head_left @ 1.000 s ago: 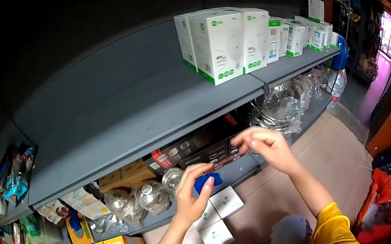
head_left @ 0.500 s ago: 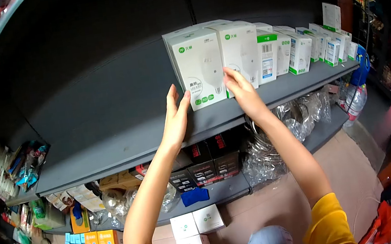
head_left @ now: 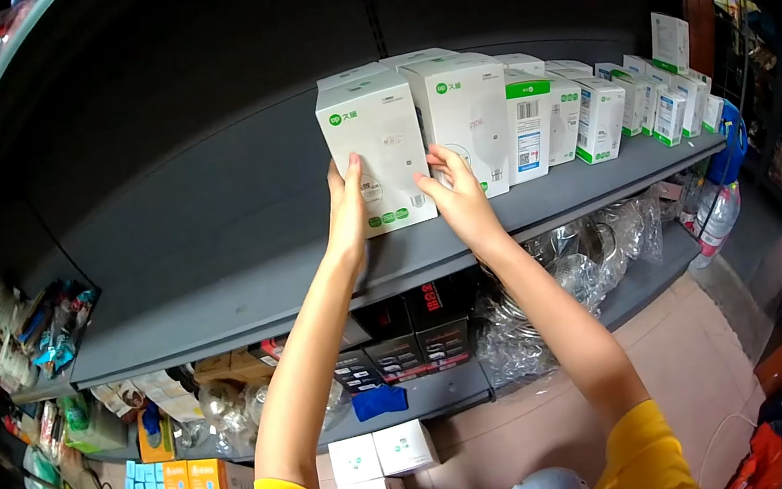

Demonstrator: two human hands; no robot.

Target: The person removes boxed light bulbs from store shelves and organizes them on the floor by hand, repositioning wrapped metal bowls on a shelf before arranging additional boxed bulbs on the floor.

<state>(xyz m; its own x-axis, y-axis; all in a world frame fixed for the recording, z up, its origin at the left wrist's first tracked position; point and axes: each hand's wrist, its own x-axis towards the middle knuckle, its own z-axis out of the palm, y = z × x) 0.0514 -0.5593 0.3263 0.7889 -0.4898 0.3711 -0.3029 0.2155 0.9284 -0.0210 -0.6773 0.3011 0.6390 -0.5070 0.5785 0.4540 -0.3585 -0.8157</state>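
A tall white light bulb box (head_left: 376,145) with green print stands at the shelf's front edge. My left hand (head_left: 346,216) grips its left side, thumb on the front face. On its right side my right hand (head_left: 462,203) is closed, thumb on the front and fingers in the gap beside the neighbouring white box (head_left: 467,112). The box sits slightly apart from that neighbour. Behind it, the top of another white box (head_left: 352,75) shows. My right fingertips are partly hidden.
Smaller white and green boxes (head_left: 600,117) line the grey shelf (head_left: 216,291) to the right. Below are dark boxes (head_left: 416,347) and plastic-wrapped metal goods (head_left: 529,320). White boxes (head_left: 406,447) and orange boxes (head_left: 208,479) stand on the floor.
My hands have closed in on the left front box from both sides. That box has shifted a little left, with a wider gap to its neighbour. The view has moved slightly.
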